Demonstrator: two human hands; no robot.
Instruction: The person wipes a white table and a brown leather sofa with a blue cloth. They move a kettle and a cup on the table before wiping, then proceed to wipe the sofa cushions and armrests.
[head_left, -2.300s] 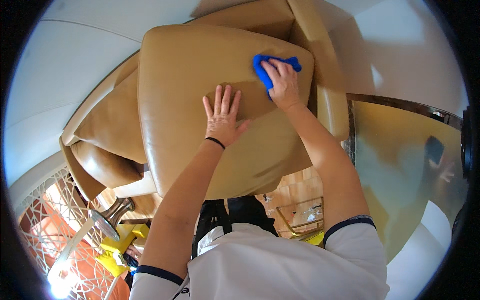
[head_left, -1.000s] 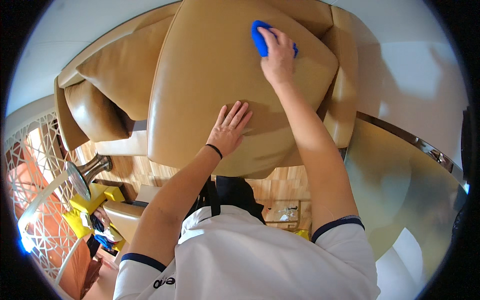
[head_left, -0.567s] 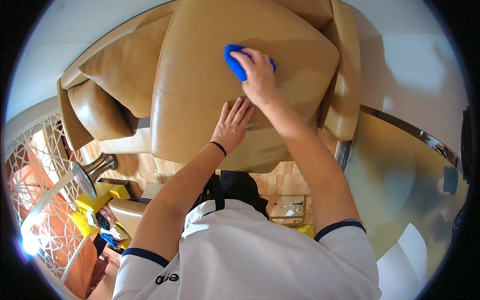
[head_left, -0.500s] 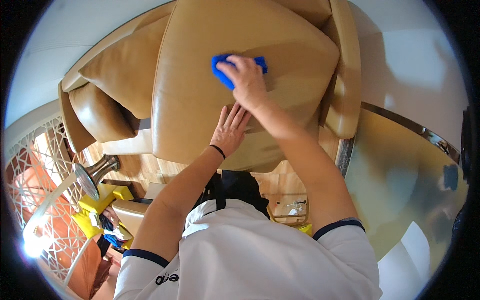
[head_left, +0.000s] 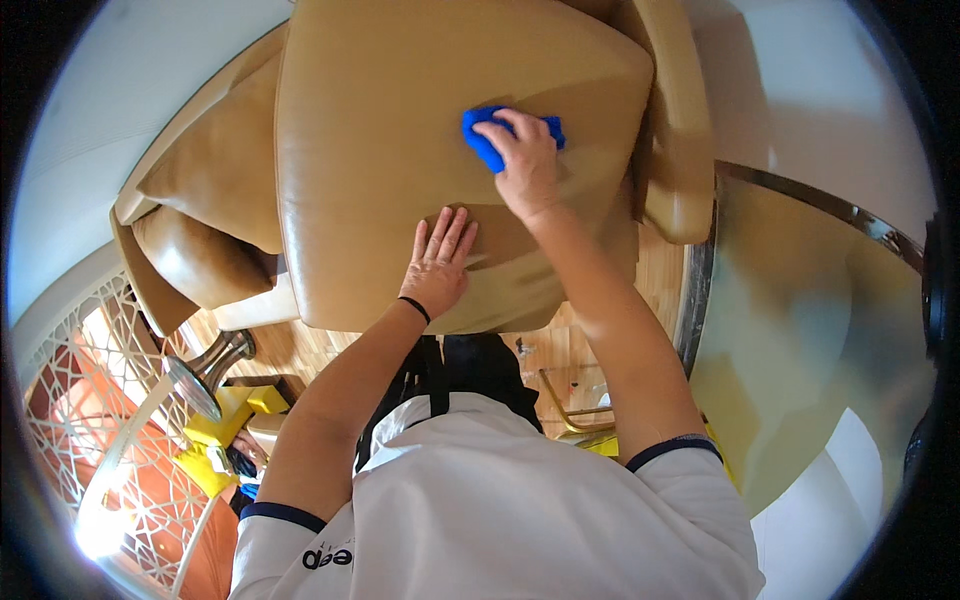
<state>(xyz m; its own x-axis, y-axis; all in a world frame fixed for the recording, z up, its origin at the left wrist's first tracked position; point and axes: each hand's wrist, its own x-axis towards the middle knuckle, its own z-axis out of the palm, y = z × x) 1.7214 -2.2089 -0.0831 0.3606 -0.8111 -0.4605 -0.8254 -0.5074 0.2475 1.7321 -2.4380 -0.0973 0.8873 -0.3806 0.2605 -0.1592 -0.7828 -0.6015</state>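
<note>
A large tan leather sofa cushion (head_left: pixel 370 130) fills the upper middle of the view. Bunched under my right hand (head_left: pixel 528 165) is a blue cloth (head_left: pixel 482 150), pressed against the leather with the fingers curled over it. Parts of the cloth stick out on both sides of the fingers. My left hand (head_left: pixel 437 265) rests flat on the cushion nearer to me, its fingers stretched out and holding nothing. A dark band circles the left wrist.
Tan pillows (head_left: pixel 215 180) lean at the left, and a padded armrest (head_left: pixel 680 130) borders the cushion's right. A glossy metal stand (head_left: pixel 210 375) and yellow boxes (head_left: pixel 225 415) are at lower left. A gold-coloured frame (head_left: pixel 570 405) stands on the wooden floor.
My right hand and the blue cloth have shifted right in the view, away from my left hand. The left hand stays flat, while the whole view has tilted slightly.
</note>
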